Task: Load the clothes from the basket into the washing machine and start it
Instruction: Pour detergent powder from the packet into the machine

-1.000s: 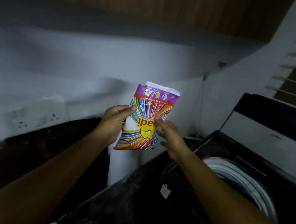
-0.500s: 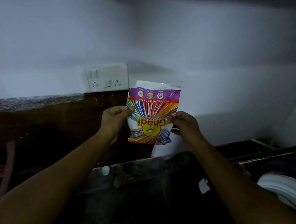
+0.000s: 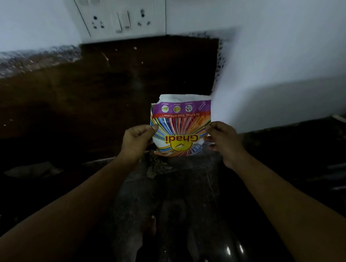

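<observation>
A colourful detergent packet [image 3: 179, 129] with rainbow stripes, a purple band and upside-down "Ghadi" lettering is held upright in front of me. My left hand [image 3: 136, 138] pinches its left edge with thumb and fingers. My right hand [image 3: 221, 140] pinches its right edge. The packet hangs low, just above a dark stone floor [image 3: 184, 193]. Neither the washing machine nor the clothes basket is in view.
A white switch and socket panel [image 3: 123, 12] sits on the white wall above a dark brown lower wall band [image 3: 109, 85]. A white wall corner [image 3: 273, 86] juts out right of the packet. My feet [image 3: 151, 227] show dimly on the dark floor.
The view has turned left and tilted down; the washing machine has left the frame. Both hands have lowered the packet toward the floor, still gripping its edges.
</observation>
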Demonstrator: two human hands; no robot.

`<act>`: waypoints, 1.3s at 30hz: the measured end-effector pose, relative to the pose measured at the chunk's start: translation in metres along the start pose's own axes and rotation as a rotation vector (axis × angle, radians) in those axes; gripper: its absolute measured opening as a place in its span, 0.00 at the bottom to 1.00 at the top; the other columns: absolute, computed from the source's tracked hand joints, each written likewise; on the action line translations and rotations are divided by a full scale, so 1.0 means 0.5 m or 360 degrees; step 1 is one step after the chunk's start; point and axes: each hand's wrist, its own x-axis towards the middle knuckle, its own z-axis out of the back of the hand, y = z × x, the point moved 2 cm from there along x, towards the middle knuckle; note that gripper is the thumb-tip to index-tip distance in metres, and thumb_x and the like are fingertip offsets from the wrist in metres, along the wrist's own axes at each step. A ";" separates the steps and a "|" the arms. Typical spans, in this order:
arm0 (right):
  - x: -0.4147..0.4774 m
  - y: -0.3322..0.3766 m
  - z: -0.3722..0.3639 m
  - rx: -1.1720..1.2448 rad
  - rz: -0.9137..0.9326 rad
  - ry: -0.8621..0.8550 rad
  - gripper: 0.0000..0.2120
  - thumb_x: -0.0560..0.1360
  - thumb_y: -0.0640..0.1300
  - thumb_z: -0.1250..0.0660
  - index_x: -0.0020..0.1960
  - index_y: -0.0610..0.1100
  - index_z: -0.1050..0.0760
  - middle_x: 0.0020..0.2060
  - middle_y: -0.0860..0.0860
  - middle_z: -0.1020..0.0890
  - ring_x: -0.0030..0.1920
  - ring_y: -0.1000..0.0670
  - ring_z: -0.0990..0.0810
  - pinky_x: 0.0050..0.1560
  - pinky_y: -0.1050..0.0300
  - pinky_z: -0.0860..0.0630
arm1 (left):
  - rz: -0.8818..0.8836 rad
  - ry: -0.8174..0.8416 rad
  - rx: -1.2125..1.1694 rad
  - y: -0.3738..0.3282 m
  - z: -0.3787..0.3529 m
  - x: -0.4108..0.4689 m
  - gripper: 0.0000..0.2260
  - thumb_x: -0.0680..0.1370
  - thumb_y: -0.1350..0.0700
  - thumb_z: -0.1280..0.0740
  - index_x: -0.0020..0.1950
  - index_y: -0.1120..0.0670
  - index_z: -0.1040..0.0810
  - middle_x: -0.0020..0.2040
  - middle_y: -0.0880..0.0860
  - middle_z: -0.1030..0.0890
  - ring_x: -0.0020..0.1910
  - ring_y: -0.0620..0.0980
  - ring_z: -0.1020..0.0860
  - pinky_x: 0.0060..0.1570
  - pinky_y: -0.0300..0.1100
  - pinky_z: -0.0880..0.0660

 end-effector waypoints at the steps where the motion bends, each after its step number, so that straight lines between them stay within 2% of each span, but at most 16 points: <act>1: 0.028 -0.029 -0.013 0.0023 -0.0048 0.0009 0.08 0.82 0.43 0.35 0.45 0.46 0.23 0.40 0.49 0.17 0.40 0.51 0.19 0.36 0.59 0.21 | 0.0012 0.0005 0.0020 0.032 0.006 0.026 0.14 0.81 0.57 0.32 0.52 0.69 0.19 0.51 0.67 0.16 0.53 0.70 0.18 0.55 0.68 0.22; 4: 0.116 -0.111 -0.051 0.0065 -0.0167 0.0044 0.08 0.84 0.45 0.37 0.46 0.47 0.24 0.46 0.48 0.16 0.47 0.47 0.15 0.43 0.53 0.17 | 0.0060 -0.0019 0.0083 0.127 0.021 0.107 0.10 0.81 0.59 0.33 0.48 0.66 0.17 0.48 0.64 0.15 0.49 0.62 0.16 0.53 0.62 0.21; 7: 0.205 -0.193 -0.079 0.0071 -0.0220 0.0033 0.09 0.84 0.45 0.39 0.46 0.47 0.24 0.51 0.45 0.16 0.49 0.45 0.14 0.43 0.51 0.16 | 0.0181 -0.0044 0.0037 0.232 0.029 0.187 0.07 0.80 0.61 0.33 0.44 0.58 0.18 0.40 0.50 0.13 0.41 0.47 0.15 0.45 0.47 0.17; 9: 0.268 -0.256 -0.093 0.0049 -0.0250 0.0014 0.10 0.85 0.44 0.39 0.45 0.46 0.25 0.52 0.43 0.16 0.49 0.44 0.15 0.44 0.52 0.16 | 0.0262 -0.0046 -0.0020 0.308 0.028 0.240 0.06 0.80 0.62 0.33 0.45 0.58 0.19 0.39 0.47 0.13 0.40 0.43 0.15 0.39 0.38 0.19; 12: 0.354 -0.359 -0.103 0.0005 -0.0298 -0.0015 0.10 0.85 0.44 0.40 0.46 0.46 0.25 0.54 0.41 0.16 0.49 0.44 0.14 0.47 0.51 0.16 | 0.0345 -0.0036 -0.0067 0.419 0.024 0.310 0.04 0.80 0.62 0.33 0.47 0.60 0.19 0.38 0.47 0.14 0.39 0.42 0.15 0.38 0.34 0.20; 16: 0.464 -0.507 -0.108 -0.0014 -0.0340 -0.0085 0.09 0.85 0.45 0.39 0.47 0.45 0.25 0.52 0.42 0.16 0.46 0.48 0.14 0.47 0.51 0.16 | 0.0432 -0.0053 -0.0071 0.587 0.012 0.403 0.04 0.80 0.61 0.32 0.48 0.60 0.19 0.44 0.52 0.14 0.40 0.43 0.15 0.39 0.35 0.20; 19: 0.536 -0.602 -0.111 -0.0063 -0.0374 -0.0080 0.08 0.84 0.45 0.39 0.49 0.44 0.25 0.52 0.42 0.16 0.48 0.46 0.14 0.45 0.53 0.17 | 0.0470 -0.0018 -0.0041 0.698 0.004 0.461 0.04 0.81 0.61 0.33 0.48 0.59 0.19 0.39 0.47 0.14 0.38 0.42 0.15 0.37 0.34 0.20; 22: 0.600 -0.686 -0.114 -0.0092 -0.0412 -0.0081 0.09 0.85 0.45 0.40 0.47 0.47 0.25 0.51 0.43 0.16 0.48 0.47 0.15 0.45 0.53 0.18 | 0.0478 0.0020 -0.0033 0.794 0.000 0.511 0.08 0.81 0.61 0.34 0.56 0.64 0.20 0.42 0.47 0.14 0.40 0.42 0.15 0.37 0.34 0.21; 24: 0.641 -0.735 -0.116 -0.0124 -0.0415 -0.0059 0.08 0.85 0.45 0.40 0.50 0.45 0.25 0.51 0.44 0.17 0.48 0.47 0.16 0.44 0.54 0.18 | 0.0471 0.0021 -0.0005 0.847 -0.004 0.540 0.10 0.81 0.62 0.34 0.60 0.65 0.22 0.45 0.49 0.15 0.41 0.40 0.15 0.38 0.33 0.21; 26: 0.686 -0.779 -0.118 -0.0152 -0.0416 -0.0072 0.07 0.84 0.45 0.39 0.54 0.43 0.24 0.52 0.44 0.17 0.48 0.46 0.15 0.43 0.55 0.18 | 0.0454 0.0031 0.0033 0.898 -0.005 0.573 0.08 0.82 0.63 0.35 0.59 0.63 0.22 0.43 0.46 0.14 0.39 0.38 0.16 0.37 0.31 0.22; 29: 0.748 -0.829 -0.135 -0.0111 -0.0426 -0.0132 0.07 0.84 0.43 0.39 0.48 0.46 0.25 0.46 0.44 0.18 0.41 0.47 0.17 0.39 0.55 0.21 | 0.0448 0.0033 0.0037 0.960 0.001 0.627 0.03 0.81 0.63 0.35 0.51 0.61 0.22 0.43 0.46 0.15 0.40 0.38 0.16 0.39 0.33 0.21; 33: 0.813 -0.865 -0.158 -0.0138 -0.0392 -0.0168 0.12 0.82 0.38 0.38 0.42 0.48 0.25 0.40 0.47 0.21 0.38 0.49 0.21 0.41 0.54 0.22 | 0.0458 -0.0063 0.0024 1.008 0.000 0.692 0.09 0.81 0.65 0.35 0.44 0.54 0.24 0.38 0.44 0.16 0.38 0.40 0.17 0.41 0.36 0.22; 34: 0.825 -0.867 -0.161 -0.0180 -0.0365 -0.0182 0.12 0.80 0.37 0.36 0.40 0.48 0.24 0.38 0.47 0.20 0.38 0.49 0.21 0.41 0.53 0.20 | 0.0438 -0.0127 0.0048 1.012 -0.003 0.708 0.09 0.81 0.64 0.34 0.43 0.53 0.24 0.40 0.47 0.17 0.40 0.43 0.18 0.42 0.39 0.22; 36: 0.849 -0.872 -0.165 -0.0180 -0.0328 -0.0268 0.10 0.74 0.35 0.34 0.38 0.47 0.22 0.33 0.45 0.20 0.32 0.48 0.22 0.35 0.53 0.22 | 0.0338 -0.0262 0.0158 1.019 -0.006 0.738 0.09 0.80 0.61 0.31 0.42 0.51 0.24 0.42 0.49 0.20 0.47 0.53 0.20 0.48 0.45 0.23; 39: 0.875 -0.871 -0.172 -0.0211 -0.0281 -0.0403 0.08 0.77 0.34 0.36 0.46 0.43 0.20 0.36 0.40 0.18 0.29 0.47 0.21 0.33 0.52 0.23 | 0.0259 -0.0291 0.0199 1.021 -0.012 0.756 0.03 0.80 0.61 0.32 0.47 0.56 0.23 0.47 0.53 0.20 0.52 0.54 0.22 0.50 0.47 0.25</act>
